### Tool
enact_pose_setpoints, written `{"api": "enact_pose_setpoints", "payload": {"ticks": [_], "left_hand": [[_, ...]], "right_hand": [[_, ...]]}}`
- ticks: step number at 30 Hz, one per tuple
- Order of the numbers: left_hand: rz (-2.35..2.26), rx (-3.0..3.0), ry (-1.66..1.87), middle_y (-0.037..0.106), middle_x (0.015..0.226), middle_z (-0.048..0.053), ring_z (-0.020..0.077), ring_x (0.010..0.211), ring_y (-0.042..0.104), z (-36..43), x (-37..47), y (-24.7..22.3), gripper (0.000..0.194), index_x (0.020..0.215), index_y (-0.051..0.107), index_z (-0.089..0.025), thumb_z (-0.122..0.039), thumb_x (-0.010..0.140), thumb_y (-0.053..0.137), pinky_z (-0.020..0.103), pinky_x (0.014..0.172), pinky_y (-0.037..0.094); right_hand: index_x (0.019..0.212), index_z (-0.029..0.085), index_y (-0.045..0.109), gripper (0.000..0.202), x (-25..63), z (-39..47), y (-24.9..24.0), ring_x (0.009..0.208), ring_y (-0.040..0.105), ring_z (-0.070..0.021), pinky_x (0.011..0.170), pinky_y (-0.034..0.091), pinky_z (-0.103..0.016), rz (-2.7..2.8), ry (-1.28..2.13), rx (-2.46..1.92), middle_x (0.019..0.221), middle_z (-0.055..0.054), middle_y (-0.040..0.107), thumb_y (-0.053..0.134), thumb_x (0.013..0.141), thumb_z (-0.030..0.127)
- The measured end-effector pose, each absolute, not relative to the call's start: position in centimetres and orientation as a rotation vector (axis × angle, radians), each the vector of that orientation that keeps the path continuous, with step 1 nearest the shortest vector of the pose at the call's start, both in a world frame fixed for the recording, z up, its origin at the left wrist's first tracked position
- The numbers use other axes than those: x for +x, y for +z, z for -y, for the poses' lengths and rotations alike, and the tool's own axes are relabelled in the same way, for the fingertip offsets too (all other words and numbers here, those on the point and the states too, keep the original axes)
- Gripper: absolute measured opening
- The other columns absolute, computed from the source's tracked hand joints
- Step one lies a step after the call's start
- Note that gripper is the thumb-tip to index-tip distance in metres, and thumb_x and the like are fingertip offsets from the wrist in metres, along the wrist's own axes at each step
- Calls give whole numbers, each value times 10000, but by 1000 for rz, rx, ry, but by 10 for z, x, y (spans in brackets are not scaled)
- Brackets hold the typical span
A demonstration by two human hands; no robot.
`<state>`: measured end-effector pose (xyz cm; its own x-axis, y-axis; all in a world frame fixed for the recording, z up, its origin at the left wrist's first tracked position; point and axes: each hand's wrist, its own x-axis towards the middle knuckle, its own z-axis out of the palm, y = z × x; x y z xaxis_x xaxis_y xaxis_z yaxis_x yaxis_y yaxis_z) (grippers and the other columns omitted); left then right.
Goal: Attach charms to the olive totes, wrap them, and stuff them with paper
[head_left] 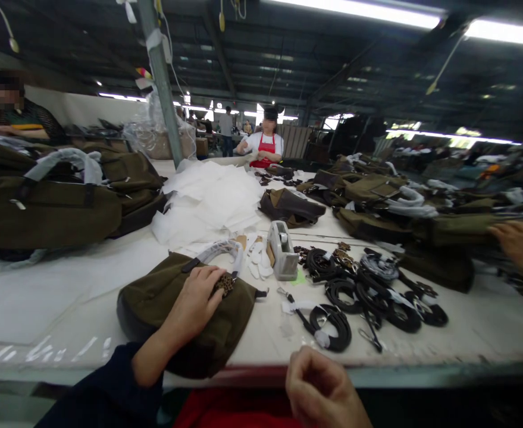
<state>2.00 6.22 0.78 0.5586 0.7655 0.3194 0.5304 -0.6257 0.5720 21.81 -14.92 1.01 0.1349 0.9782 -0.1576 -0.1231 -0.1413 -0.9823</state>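
Observation:
An olive-green bag [154, 291] with dark trim lies on the table in front of me, its handle [221, 252] wrapped in clear plastic. My left hand [196, 297] rests on the bag's upper part, fingers closed at a small leopard-patterned piece [224, 284] beside the handle. Low in the view, at the table's front edge, my right hand [317, 386] is curled with fingertips pressed together; anything between them is too small to make out. A coiled black strap [337, 327] with a metal clip lies just beyond it.
A grey tape dispenser [283, 252] stands behind the bag. More coiled straps [377, 297] lie right of it. White sheets [216, 193] are piled at centre-left. Olive bags [42, 208] are heaped on both sides. Another person's hand [522, 244] touches bags at right; a person in a red apron [266, 145] is opposite.

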Motion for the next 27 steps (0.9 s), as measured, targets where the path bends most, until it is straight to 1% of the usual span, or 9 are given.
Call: {"api": "enact_pose_setpoints", "payload": {"ticks": [2,4,6,8,13,16,18,22,27], "left_hand": [[-897,2204,761,616,1187,91,267,1110,524,-37,20,20,398,1254,608,-231,-261,858,570,421,1029,386],[-706,1835,548,649,1007,52,195,863,599,-12,23,24,437,1289,581,-247,-313,858,601,324,803,500],[-585,1480,414,636,840,20,119,614,560,7,28,23,420,1268,592,-223,-376,877,586,236,574,467],[-553,1294,404,616,717,11,77,490,501,17,34,18,374,1120,667,-160,-437,892,562,189,468,392],[-586,1295,405,610,642,27,61,430,487,18,38,18,469,845,692,-108,-540,899,518,167,416,344],[-615,1389,331,568,570,5,46,403,427,18,37,23,479,763,677,-110,-541,899,518,159,404,296],[-609,1431,278,543,543,-6,44,393,402,20,40,26,476,730,663,-117,-532,905,511,161,391,264],[-588,1450,226,517,526,-17,51,378,393,25,45,25,461,724,654,-128,-504,924,478,170,380,266],[-581,1468,179,505,510,-15,61,379,398,32,41,26,459,695,650,-128,-468,933,454,185,394,278]], "right_hand": [[699,200,521,399,213,132,5,418,371,-63,431,246,-215,875,1292,-1282,533,37,530,701,761,550],[715,186,501,423,207,120,-4,421,346,-46,430,221,-202,875,1359,-1281,548,42,524,703,764,555],[720,181,496,434,202,116,-15,433,346,-45,441,228,-200,953,1419,-1270,550,43,520,694,769,564],[722,179,497,435,199,119,-25,448,353,-50,456,237,-202,1007,1443,-1252,540,47,505,682,777,569],[770,180,566,379,215,124,-28,559,470,-98,531,354,-218,1094,1402,-1323,654,4,580,647,816,547],[998,207,668,337,229,112,-8,709,545,-146,648,454,-261,1114,1145,-1384,911,-56,675,638,838,502],[1104,226,676,375,229,98,10,660,528,-129,602,459,-260,1102,1073,-1344,1029,-74,688,651,833,484],[1006,210,728,306,211,74,33,477,414,-52,438,333,-201,1087,1255,-1176,912,-64,722,685,820,449],[857,180,738,218,201,74,27,449,401,-34,414,292,-171,1014,1327,-1117,724,-32,696,724,805,391]]}}
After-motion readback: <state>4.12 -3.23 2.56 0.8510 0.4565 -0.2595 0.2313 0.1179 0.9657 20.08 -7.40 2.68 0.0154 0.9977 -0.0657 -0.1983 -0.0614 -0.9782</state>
